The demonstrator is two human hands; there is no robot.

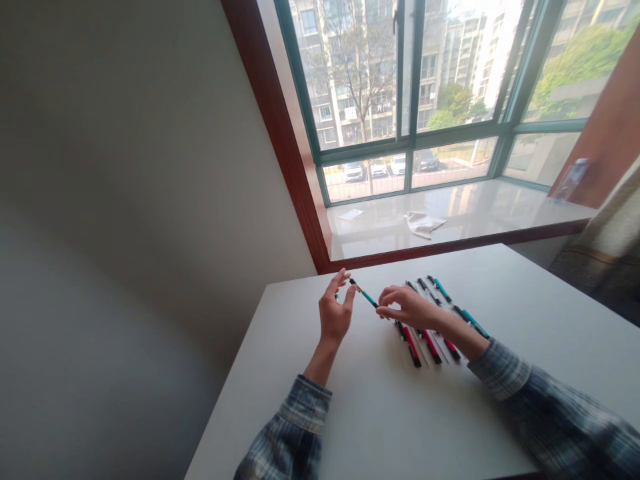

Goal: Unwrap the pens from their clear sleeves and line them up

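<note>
A slim teal-and-black pen (369, 298) is held slantwise above the table between my two hands. My left hand (335, 319) grips its upper end between thumb and fingers. At the lower end, the thumb and fingers of my right hand (407, 307) pinch the tip. Beneath and beside my right hand lie several pens in rows. Red-and-black pens (413, 347) are nearest to me, with thin clear pieces beside them. Farther back are a teal pen (443, 291) and another teal pen (475, 323), next to black-and-clear parts (424, 285). My right forearm covers some of these.
The white table (365, 413) stands against a wall (150, 200) on the left. Behind it, a window sill (480, 207) holds a crumpled white cloth (424, 224), a paper piece (351, 215) and a clear bottle (571, 180). A curtain (605, 247) hangs at the right.
</note>
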